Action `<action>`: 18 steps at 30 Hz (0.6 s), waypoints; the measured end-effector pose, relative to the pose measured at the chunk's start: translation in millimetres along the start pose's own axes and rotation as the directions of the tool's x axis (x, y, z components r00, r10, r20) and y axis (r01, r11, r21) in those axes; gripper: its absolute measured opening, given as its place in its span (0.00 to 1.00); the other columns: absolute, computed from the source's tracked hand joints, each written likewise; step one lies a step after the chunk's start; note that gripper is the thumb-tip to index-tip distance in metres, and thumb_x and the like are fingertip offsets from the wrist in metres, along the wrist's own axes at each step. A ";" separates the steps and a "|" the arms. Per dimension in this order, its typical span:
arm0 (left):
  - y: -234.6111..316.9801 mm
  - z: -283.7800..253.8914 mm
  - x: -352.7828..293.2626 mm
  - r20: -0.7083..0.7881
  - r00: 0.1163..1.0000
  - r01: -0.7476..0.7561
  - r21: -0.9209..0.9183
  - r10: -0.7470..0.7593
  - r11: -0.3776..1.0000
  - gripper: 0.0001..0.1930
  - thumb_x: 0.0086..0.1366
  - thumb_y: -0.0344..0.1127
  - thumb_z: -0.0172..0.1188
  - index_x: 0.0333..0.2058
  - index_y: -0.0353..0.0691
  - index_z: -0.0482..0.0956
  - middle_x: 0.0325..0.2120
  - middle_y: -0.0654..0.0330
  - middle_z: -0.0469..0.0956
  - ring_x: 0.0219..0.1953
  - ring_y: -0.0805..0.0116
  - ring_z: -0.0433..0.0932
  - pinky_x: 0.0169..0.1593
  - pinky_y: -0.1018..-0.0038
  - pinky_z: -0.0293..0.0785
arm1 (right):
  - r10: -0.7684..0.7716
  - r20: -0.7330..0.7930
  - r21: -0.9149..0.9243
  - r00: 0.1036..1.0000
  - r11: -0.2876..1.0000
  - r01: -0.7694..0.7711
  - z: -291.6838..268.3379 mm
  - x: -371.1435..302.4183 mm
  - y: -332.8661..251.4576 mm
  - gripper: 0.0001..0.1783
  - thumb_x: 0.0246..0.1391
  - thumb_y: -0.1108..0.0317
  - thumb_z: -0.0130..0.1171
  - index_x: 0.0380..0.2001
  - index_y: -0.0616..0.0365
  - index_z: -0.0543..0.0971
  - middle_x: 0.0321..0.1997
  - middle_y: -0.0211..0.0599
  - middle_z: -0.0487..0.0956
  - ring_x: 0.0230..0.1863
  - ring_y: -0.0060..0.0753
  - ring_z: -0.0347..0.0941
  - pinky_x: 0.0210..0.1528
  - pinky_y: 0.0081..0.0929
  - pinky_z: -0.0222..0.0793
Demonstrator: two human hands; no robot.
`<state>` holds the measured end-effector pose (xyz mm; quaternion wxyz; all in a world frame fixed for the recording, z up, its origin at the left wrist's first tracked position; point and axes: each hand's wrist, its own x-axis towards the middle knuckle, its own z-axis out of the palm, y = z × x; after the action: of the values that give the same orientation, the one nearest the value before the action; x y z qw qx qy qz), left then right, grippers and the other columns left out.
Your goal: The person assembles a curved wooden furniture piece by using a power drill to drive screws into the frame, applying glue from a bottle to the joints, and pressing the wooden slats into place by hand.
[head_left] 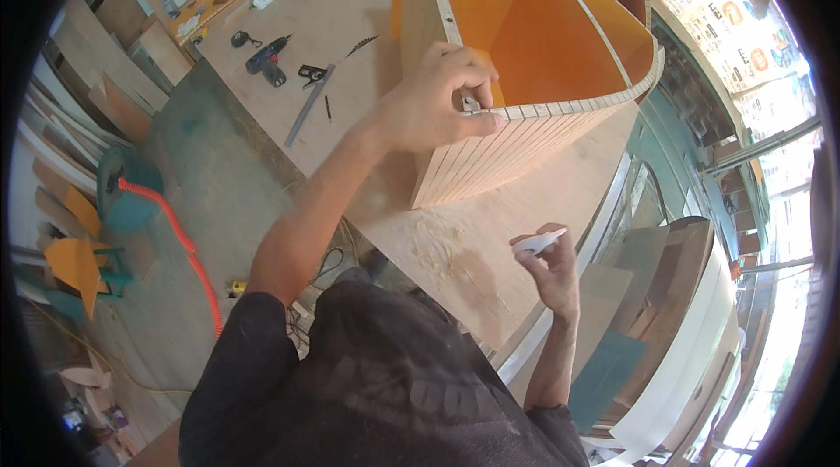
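My left hand (437, 99) is at the top edge of a curved wooden piece (512, 139) with slatted pale sides and an orange inside. Its thumb presses on the rim and its fingers curl over the inner side; a small greyish bit shows between them, too small to name. Out to the right, above the table, my right hand (556, 270) is closed round a small white object with a pointed end (539, 242). The fingers hide much of that object, so its kind is unclear. The two hands are well apart.
On the table (376, 204) lie a cordless drill (268, 60), a combination square (308, 108), a dark pencil-like stick (328, 107) and wood shavings (446, 248). A red coiled hose (179, 231) hangs at the left. Curved panels (674, 336) stand to the right.
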<state>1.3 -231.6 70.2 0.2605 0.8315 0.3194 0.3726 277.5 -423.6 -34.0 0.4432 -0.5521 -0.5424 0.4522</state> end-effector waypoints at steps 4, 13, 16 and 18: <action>-19.1 -13.7 18.0 0.115 0.992 -0.052 0.048 0.047 0.997 0.18 0.59 0.51 0.74 0.23 0.44 0.82 0.59 0.59 0.76 0.66 0.50 0.63 0.68 0.57 0.59 | -0.159 -0.039 0.079 0.987 0.984 0.162 -0.7 14.2 -50.4 0.18 0.59 0.77 0.69 0.49 0.60 0.73 0.42 0.36 0.84 0.43 0.25 0.79 0.47 0.27 0.75; -33.0 -4.5 9.5 -0.172 0.985 -0.037 -0.304 -0.017 0.952 0.15 0.67 0.50 0.67 0.36 0.44 0.87 0.52 0.58 0.82 0.53 0.64 0.79 0.60 0.66 0.71 | -0.440 -0.040 0.080 0.897 0.894 0.442 14.5 76.7 -107.9 0.15 0.61 0.72 0.68 0.49 0.63 0.78 0.41 0.32 0.78 0.42 0.23 0.73 0.46 0.27 0.71; -45.7 -6.3 -27.6 -0.468 0.838 -0.049 -0.577 -0.281 0.815 0.15 0.71 0.47 0.63 0.46 0.43 0.85 0.49 0.60 0.83 0.52 0.70 0.79 0.57 0.69 0.73 | -0.428 0.018 0.134 0.904 0.897 0.422 5.6 94.2 -110.4 0.16 0.61 0.73 0.68 0.50 0.63 0.78 0.43 0.34 0.79 0.41 0.21 0.74 0.39 0.24 0.73; -64.9 -3.9 -74.1 -0.499 0.707 0.201 -0.538 -0.501 0.819 0.17 0.73 0.46 0.60 0.50 0.40 0.83 0.45 0.61 0.84 0.51 0.73 0.78 0.52 0.70 0.75 | -0.413 0.075 0.120 0.907 0.907 0.403 12.9 109.2 -119.0 0.15 0.60 0.74 0.68 0.49 0.63 0.78 0.42 0.34 0.80 0.39 0.20 0.74 0.34 0.21 0.73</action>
<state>-62.1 -241.7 -4.7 0.3913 0.4997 0.4494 0.6287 241.6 -312.1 78.0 0.5284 -0.3801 -0.6433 0.4031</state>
